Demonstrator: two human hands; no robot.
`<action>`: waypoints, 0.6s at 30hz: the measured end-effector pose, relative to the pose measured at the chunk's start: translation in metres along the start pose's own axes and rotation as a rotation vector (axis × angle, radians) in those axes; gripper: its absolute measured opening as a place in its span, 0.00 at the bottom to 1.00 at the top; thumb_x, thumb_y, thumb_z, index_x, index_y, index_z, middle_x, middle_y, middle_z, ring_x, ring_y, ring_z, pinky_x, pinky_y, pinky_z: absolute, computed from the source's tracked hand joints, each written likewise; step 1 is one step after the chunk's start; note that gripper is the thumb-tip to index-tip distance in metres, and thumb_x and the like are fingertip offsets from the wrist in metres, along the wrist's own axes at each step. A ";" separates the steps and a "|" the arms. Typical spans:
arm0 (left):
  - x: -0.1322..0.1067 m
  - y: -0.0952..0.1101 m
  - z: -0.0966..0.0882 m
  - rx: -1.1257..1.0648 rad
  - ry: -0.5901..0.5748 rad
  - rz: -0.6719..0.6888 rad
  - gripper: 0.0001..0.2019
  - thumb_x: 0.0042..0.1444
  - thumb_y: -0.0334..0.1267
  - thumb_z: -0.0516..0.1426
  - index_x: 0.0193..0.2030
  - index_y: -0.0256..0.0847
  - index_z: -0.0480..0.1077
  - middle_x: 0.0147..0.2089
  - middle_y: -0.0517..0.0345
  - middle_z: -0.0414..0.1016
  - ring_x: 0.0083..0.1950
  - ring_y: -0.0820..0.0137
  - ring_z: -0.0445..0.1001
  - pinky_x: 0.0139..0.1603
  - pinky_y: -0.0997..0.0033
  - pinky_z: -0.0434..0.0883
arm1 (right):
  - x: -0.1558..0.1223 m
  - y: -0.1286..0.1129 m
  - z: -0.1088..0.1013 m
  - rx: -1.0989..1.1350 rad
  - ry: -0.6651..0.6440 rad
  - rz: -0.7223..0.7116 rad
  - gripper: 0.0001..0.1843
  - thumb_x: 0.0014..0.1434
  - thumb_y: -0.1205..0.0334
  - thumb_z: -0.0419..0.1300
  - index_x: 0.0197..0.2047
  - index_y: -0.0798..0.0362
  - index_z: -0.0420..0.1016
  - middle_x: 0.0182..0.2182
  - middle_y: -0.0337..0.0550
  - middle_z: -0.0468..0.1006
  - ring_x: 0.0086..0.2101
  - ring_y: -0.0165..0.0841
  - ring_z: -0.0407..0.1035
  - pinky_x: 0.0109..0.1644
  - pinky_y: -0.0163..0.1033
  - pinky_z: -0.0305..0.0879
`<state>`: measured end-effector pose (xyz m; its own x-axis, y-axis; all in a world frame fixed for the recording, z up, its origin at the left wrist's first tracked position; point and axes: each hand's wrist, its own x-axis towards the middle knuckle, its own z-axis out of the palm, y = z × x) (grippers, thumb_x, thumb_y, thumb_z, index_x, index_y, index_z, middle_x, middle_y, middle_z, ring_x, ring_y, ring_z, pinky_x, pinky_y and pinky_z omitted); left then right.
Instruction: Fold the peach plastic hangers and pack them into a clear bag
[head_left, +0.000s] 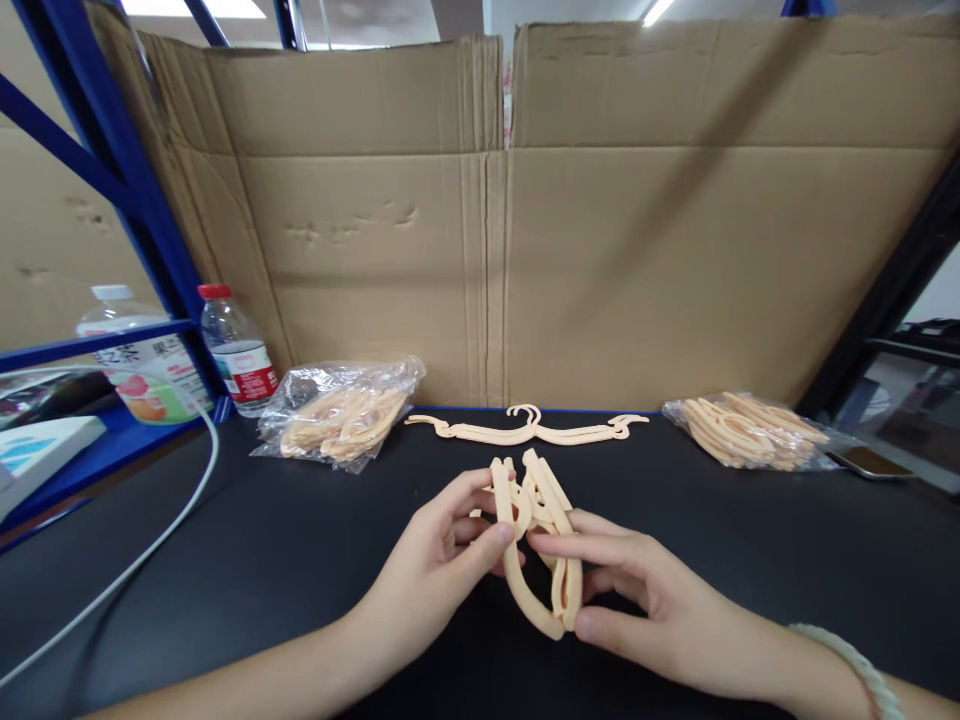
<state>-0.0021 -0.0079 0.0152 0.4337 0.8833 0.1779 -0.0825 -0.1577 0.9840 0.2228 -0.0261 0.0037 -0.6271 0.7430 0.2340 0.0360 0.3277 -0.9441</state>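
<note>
Between my two hands is a cream-coloured folding hanger (530, 597), its arms folded in toward each other and raised off the black table. My left hand (455, 545) pinches the left arm of it, thumb in front and fingers behind. On the other side my right hand (637, 590) grips the right arm, with the thumb near the lower end and the fingers around the side. Parts of the hanger's middle are hidden behind the fingers. Beyond my hands, unfolded hangers (495, 435) lie spread on the table with their hooks toward the cardboard.
Clear plastic bags of folded hangers lie at the back left (341, 415) and back right (750, 430). A phone-like flat object (874, 462) is beside the right bag. At left are a red-capped bottle (240, 355), a blue shelf frame (161, 240) and a white cable (176, 530). Cardboard (360, 250) walls the back.
</note>
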 end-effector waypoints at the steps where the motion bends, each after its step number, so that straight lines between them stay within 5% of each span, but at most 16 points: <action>1: 0.000 0.000 0.000 -0.008 -0.006 -0.005 0.18 0.59 0.43 0.60 0.55 0.43 0.67 0.50 0.50 0.76 0.44 0.62 0.77 0.42 0.64 0.76 | 0.000 -0.001 0.000 -0.015 0.000 -0.009 0.26 0.61 0.64 0.62 0.62 0.40 0.68 0.66 0.46 0.55 0.58 0.42 0.63 0.54 0.45 0.71; 8: 0.002 0.004 -0.001 -0.009 0.068 -0.036 0.14 0.56 0.44 0.62 0.45 0.39 0.70 0.45 0.52 0.76 0.42 0.65 0.77 0.39 0.67 0.77 | -0.001 -0.007 -0.006 -0.182 0.009 -0.034 0.26 0.61 0.65 0.61 0.62 0.42 0.67 0.64 0.47 0.60 0.63 0.43 0.55 0.66 0.55 0.54; 14: 0.001 0.004 0.000 0.073 0.064 -0.073 0.15 0.54 0.45 0.63 0.42 0.37 0.70 0.40 0.54 0.75 0.35 0.70 0.76 0.32 0.74 0.75 | -0.004 -0.012 -0.006 -0.356 0.014 -0.120 0.24 0.59 0.64 0.63 0.59 0.39 0.71 0.61 0.46 0.67 0.62 0.45 0.59 0.64 0.56 0.56; 18: 0.000 0.004 0.001 0.109 0.064 -0.077 0.14 0.54 0.45 0.63 0.41 0.37 0.70 0.40 0.53 0.76 0.34 0.68 0.77 0.31 0.73 0.75 | -0.005 -0.014 -0.005 -0.341 -0.009 -0.114 0.23 0.59 0.63 0.63 0.58 0.39 0.72 0.60 0.46 0.69 0.57 0.43 0.66 0.56 0.49 0.69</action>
<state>-0.0016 -0.0091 0.0192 0.3764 0.9205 0.1048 0.0481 -0.1324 0.9900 0.2293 -0.0315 0.0166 -0.6486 0.6858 0.3301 0.2219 0.5852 -0.7799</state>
